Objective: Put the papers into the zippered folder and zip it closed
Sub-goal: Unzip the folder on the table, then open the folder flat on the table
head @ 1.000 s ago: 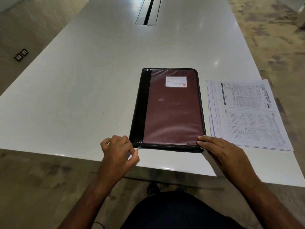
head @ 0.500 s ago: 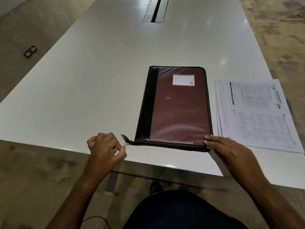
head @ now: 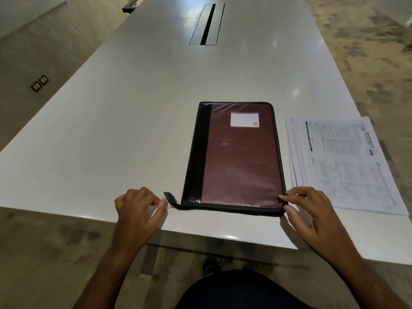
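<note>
Folder [head: 236,159] lies shut near counter's [head: 111,130] front edge, papers [head: 343,161] just beside it to the right; left hand [head: 138,208], grip pinched at zip tail [head: 171,199] to pull, right hand [head: 312,210], fingers relaxed, steadies near-right corner.

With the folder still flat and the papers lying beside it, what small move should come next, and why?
Probably draw the zipper pull along the near edge toward the right corner. The left hand pinches it at the zipper tail jutting past the folder, whose cover lies flat; the right hand steadies the near right corner. The papers lie outside, so it must open first.
</note>
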